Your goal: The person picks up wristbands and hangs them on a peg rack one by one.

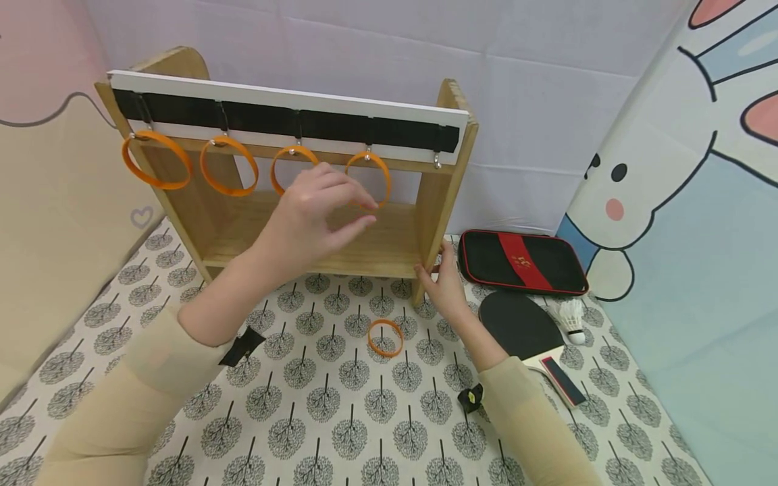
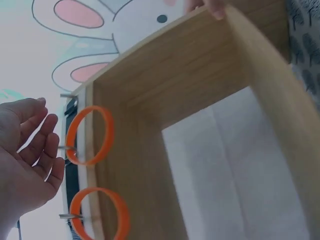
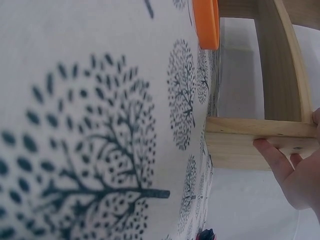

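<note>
A wooden shelf (image 1: 434, 202) carries a white board with a black strip (image 1: 261, 120) and a row of metal hooks. From several hooks hang orange rings (image 1: 237, 192); the rightmost hook (image 1: 437, 162) holds none. My left hand (image 1: 319, 209) is raised in front of the ring (image 1: 390, 181) nearest that hook, its fingers loosely bent and nothing in them. In the left wrist view the left hand (image 2: 30, 155) is beside the board. Low on the shelf's right side panel, my right hand (image 1: 446, 283) grips the edge, with a fingertip pressed to the wood (image 3: 235, 127).
Another orange ring (image 1: 385, 354) lies on the tree-patterned cloth (image 1: 352, 412) before the shelf. To the right are a black and red case (image 1: 486, 253), a black table tennis bat (image 1: 516, 324) and a shuttlecock (image 1: 572, 317). A pale curtain (image 1: 523, 135) hangs behind.
</note>
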A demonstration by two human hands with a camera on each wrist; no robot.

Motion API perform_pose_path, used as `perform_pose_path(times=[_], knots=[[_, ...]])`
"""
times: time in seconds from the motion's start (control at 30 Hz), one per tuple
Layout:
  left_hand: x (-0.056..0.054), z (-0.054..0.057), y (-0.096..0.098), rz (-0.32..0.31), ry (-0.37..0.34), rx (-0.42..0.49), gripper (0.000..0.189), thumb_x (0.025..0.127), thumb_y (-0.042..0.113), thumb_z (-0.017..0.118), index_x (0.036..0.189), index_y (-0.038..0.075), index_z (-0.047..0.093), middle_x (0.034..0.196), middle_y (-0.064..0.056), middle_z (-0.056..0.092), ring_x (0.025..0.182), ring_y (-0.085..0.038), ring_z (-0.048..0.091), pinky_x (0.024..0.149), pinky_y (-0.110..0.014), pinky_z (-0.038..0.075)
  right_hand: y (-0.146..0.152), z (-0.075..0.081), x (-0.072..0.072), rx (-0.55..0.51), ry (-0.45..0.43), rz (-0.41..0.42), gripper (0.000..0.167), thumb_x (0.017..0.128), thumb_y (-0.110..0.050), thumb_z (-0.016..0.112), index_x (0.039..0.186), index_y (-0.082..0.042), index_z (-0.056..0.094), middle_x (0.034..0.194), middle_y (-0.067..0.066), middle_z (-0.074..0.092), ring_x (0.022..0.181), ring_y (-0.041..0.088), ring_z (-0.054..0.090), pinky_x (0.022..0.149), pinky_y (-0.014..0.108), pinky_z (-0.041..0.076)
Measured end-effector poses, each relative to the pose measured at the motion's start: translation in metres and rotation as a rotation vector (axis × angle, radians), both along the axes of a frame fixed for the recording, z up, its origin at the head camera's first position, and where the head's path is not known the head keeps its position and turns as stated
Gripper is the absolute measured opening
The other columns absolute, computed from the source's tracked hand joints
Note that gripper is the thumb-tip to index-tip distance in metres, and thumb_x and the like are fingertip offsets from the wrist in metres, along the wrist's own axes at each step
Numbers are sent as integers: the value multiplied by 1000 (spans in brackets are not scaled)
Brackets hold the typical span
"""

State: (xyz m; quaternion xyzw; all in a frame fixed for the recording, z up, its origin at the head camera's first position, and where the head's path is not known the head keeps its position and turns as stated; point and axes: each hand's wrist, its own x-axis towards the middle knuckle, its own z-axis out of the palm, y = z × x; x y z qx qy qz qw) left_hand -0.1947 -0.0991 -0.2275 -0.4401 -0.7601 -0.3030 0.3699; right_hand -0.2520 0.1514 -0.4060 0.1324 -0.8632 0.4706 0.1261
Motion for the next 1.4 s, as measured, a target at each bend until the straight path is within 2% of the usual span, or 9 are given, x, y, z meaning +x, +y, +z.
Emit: perform_pose_path(times=[0.1,0.33,0.43,0.63,0.8,0.9,1.13,1.3,1.4], knots=[[1,-16,1,-13,-63,-12,12,78,10,76,88,6,71,89,-3,70,90,-18,55,85,-32,41,0,0,0,-2,0,0,65,94,-18,57,145,-13,19,137,15,39,93,28,58,66,38,54],[1,-61,6,-19,-135,-101,17,77,14,76,93,9,70,93,0,69,93,-15,55,81,-33,44,0,-1,0,-3,16,3,65,94,-17,58,146,-13,18,136,16,40,92,29,59,66,37,55],[2,-80,9,-24,-176,-140,20,77,17,76,94,10,69,95,1,69,95,-14,56,84,-34,45,0,-1,0,-4,17,1,65,94,-18,58,146,-14,19,136,16,40,92,29,59,65,37,55],[6,-118,12,-43,-292,-299,27,76,20,78,100,12,69,102,0,68,102,-18,59,99,-41,44,-1,0,1,4,26,5,65,93,-19,58,145,-14,19,136,16,41,92,28,59,66,37,54],[3,-144,12,-32,-412,-432,30,79,25,75,105,13,68,109,0,65,108,-19,57,103,-45,41,-1,0,0,-3,22,6,65,94,-19,58,145,-15,19,134,15,41,92,29,59,66,37,54],[-1,-156,10,-36,-454,-474,28,80,24,74,105,13,68,109,2,65,110,-19,56,103,-46,40,-1,0,-1,-7,17,10,65,94,-20,58,146,-15,19,135,15,40,93,31,58,66,38,54],[-9,-181,10,-82,-478,-622,25,80,25,71,102,14,68,110,2,65,115,-22,55,109,-48,32,0,2,0,-10,12,0,65,94,-20,58,146,-14,19,135,16,41,93,31,59,68,39,55],[-13,-192,12,-123,-560,-656,23,80,27,72,100,17,69,111,3,65,120,-25,52,112,-52,25,1,2,0,0,8,-5,65,94,-20,58,146,-14,19,136,16,41,94,29,59,67,39,55],[-16,-197,13,-139,-573,-670,19,79,28,72,95,19,70,105,7,65,113,-20,56,110,-49,31,1,1,1,2,6,-6,65,94,-21,58,146,-14,19,136,15,41,94,28,59,67,38,54]])
